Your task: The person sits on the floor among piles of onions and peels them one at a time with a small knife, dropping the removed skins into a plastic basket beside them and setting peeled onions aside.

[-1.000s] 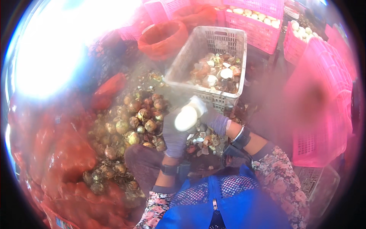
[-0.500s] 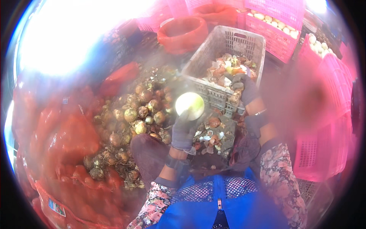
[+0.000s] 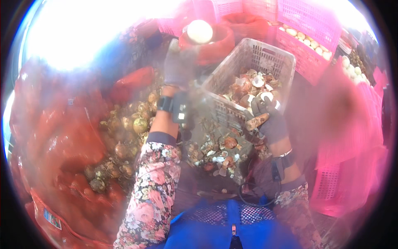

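A peeled white onion (image 3: 200,32) is at the opening of a red mesh sack (image 3: 211,53). My left hand (image 3: 179,62), in a grey glove, reaches out beside it with fingers stretched, and a gap shows between hand and onion. My right hand (image 3: 271,122), also gloved, is at the near right corner of a grey crate (image 3: 226,106). It holds what looks like a knife with a brown handle (image 3: 257,121); its blade is hard to make out. Onion skins (image 3: 244,85) and pale scraps lie inside the crate, near my right fingertips.
Unpeeled onions (image 3: 139,118) are heaped at left beside red mesh sacks (image 3: 70,137). Pink crates (image 3: 304,50) stand at the back right, one with peeled onions (image 3: 306,41). More pink plastic (image 3: 348,166) rises at right. Skins (image 3: 224,151) litter the surface before me.
My left hand has gone from in front of me, where it held the peeled onion, out to the far red sack, and the onion has left it. My right hand has shifted slightly down.
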Demonstrator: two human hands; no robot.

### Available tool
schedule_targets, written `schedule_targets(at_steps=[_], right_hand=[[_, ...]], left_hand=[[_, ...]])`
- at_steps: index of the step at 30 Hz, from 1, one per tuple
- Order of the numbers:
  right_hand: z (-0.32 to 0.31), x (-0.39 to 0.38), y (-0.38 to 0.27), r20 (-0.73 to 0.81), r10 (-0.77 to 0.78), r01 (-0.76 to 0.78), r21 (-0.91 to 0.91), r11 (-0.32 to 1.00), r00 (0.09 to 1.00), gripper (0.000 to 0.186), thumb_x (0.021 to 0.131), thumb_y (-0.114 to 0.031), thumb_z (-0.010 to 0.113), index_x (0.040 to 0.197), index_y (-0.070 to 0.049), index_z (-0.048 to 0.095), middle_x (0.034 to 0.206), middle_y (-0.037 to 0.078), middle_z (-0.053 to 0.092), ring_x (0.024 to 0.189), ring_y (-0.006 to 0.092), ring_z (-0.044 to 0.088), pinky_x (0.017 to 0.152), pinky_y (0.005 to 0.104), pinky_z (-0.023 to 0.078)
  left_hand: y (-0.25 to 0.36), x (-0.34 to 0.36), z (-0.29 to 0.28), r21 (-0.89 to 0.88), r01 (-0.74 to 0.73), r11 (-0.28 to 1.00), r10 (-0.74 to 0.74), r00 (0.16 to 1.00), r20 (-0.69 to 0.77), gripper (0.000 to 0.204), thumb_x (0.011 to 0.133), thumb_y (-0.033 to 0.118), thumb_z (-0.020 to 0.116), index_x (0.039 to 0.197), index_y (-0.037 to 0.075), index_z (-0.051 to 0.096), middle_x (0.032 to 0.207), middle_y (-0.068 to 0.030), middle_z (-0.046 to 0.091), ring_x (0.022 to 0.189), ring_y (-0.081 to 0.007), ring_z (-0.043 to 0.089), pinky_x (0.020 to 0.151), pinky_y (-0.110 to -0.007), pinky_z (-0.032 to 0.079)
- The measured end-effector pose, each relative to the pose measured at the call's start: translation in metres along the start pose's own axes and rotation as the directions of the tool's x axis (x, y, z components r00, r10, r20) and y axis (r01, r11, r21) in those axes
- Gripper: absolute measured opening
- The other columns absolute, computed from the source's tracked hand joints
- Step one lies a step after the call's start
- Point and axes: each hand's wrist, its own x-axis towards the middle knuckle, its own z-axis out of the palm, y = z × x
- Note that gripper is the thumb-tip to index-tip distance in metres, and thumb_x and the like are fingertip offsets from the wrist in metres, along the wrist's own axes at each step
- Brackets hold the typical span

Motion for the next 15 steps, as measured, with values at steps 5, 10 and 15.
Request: schedule_targets(at_steps=[5,10,15], right_hand=[[-0.008,-0.022,-0.001,0.028,0.282,-0.272,-0.179,0.945,0.959,0.031,0.092,-0.021,0.05,0.116,-0.002,0.056,0.072,0.002,0.058,0.055,0.0115,0.05,0.044,0.0302,0.042],[0.012,-0.044,0.003,0.117,0.331,-0.124,-0.772,0.624,0.937,0.039,0.092,-0.026,0.052,0.12,-0.001,0.056,0.056,0.002,0.055,0.037,0.0092,0.043,0.034,0.0213,0.033],[0.031,-0.039,0.034,-0.081,0.486,-0.08,-0.997,-0.024,0.87,0.035,0.09,-0.018,0.054,0.121,-0.002,0.059,0.059,0.003,0.056,0.05,0.0084,0.055,0.051,0.0238,0.045]], left_hand=[[-0.01,-0.011,-0.076,-0.073,0.204,0.976,-0.216,0.933,-0.287,0.04,0.085,0.026,0.068,0.112,0.001,0.053,0.109,-0.014,0.054,0.115,-0.0348,0.05,0.094,-0.051,0.049],[-0.059,-0.081,-0.194,-0.158,0.474,0.866,-0.393,0.452,-0.801,0.015,0.088,0.019,0.059,0.098,0.008,0.058,0.08,-0.007,0.058,0.066,-0.0243,0.058,0.065,-0.04,0.056],[-0.101,-0.174,-0.297,0.031,0.614,0.789,-0.25,0.366,-0.896,0.02,0.083,0.02,0.065,0.092,0.004,0.058,0.075,-0.0075,0.056,0.062,-0.0227,0.052,0.056,-0.036,0.046]])
